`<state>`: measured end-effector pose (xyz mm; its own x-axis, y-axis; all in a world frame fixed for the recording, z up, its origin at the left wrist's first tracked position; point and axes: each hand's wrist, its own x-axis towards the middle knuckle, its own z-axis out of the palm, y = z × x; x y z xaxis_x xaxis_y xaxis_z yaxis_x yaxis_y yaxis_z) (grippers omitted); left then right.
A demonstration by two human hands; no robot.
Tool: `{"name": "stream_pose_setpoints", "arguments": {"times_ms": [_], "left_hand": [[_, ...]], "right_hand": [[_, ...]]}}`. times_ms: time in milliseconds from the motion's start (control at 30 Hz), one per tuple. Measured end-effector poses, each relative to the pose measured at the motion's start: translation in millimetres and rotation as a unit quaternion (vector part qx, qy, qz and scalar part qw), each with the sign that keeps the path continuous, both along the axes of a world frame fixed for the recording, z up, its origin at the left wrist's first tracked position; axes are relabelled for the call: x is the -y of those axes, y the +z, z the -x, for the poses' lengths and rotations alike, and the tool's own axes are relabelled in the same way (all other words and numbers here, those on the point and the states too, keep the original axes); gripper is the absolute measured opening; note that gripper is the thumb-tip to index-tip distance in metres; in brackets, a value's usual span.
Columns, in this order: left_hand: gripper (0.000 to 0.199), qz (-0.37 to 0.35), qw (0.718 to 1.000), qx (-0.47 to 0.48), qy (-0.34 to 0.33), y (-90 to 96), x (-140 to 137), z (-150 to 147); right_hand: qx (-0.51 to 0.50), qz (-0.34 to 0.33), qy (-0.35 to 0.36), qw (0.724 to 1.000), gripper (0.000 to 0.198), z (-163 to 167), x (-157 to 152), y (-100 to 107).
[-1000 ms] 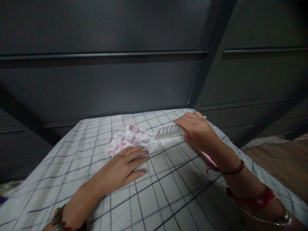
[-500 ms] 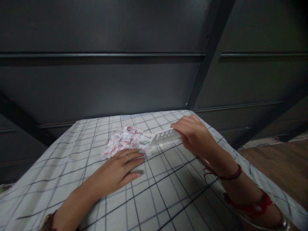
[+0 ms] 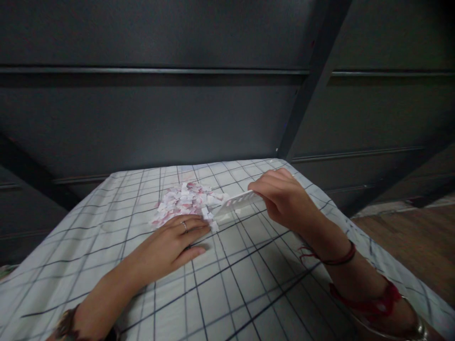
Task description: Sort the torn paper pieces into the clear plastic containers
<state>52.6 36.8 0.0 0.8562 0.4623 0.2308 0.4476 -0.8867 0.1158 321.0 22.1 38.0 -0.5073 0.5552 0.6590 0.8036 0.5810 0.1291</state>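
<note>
A heap of torn paper scraps (image 3: 181,201), white with pink patches, lies on the checked tablecloth (image 3: 241,274). At the heap's near edge my left hand (image 3: 181,239) rests palm down with its fingers stretched out, touching the scraps. My right hand (image 3: 280,196) grips one end of a flat white plastic piece with a row of slots (image 3: 236,203). The slotted piece is tilted, and its far end meets the right side of the heap. My right fingertips are partly hidden behind the hand.
Dark grey panels (image 3: 170,123) with metal rails rise directly behind the table's far edge. The cloth hangs over the table's sides. A wooden floor (image 3: 415,237) shows at the lower right.
The slotted white piece has moved slightly left and tipped over more, against the scraps. My left hand has shifted a little left. The view has tilted slightly.
</note>
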Motion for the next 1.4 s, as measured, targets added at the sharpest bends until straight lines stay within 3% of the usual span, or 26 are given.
{"name": "stream_pose_setpoints", "arguments": {"times_ms": [267, 633, 833, 1100, 1400], "left_hand": [[0.034, 0.004, 0.999, -0.009, 0.034, 4.4, -1.4, 3.1], [0.031, -0.017, 0.998, 0.000, 0.063, 4.4, -3.1, 4.3], [0.027, -0.029, 0.997, 0.001, 0.073, 6.3, -4.2, 6.6], [0.028, -0.046, 0.995, -0.013, 0.092, 7.1, -6.1, 10.1], [0.028, -0.058, 0.994, -0.020, 0.089, 4.5, -8.2, 12.3]], "right_hand": [[0.001, -0.012, -0.024, 1.000, 0.026, -4.0, -0.3, -0.5], [-0.011, -0.012, 0.056, 0.998, 0.028, 6.2, 1.5, -2.4], [-0.019, -0.019, 0.035, 0.999, 0.028, 3.2, 1.4, -2.5], [-0.041, -0.008, 0.100, 0.994, 0.032, 12.9, 4.5, -6.2], [-0.034, 0.007, 0.070, 0.997, 0.030, 4.4, 0.1, -4.8]]}}
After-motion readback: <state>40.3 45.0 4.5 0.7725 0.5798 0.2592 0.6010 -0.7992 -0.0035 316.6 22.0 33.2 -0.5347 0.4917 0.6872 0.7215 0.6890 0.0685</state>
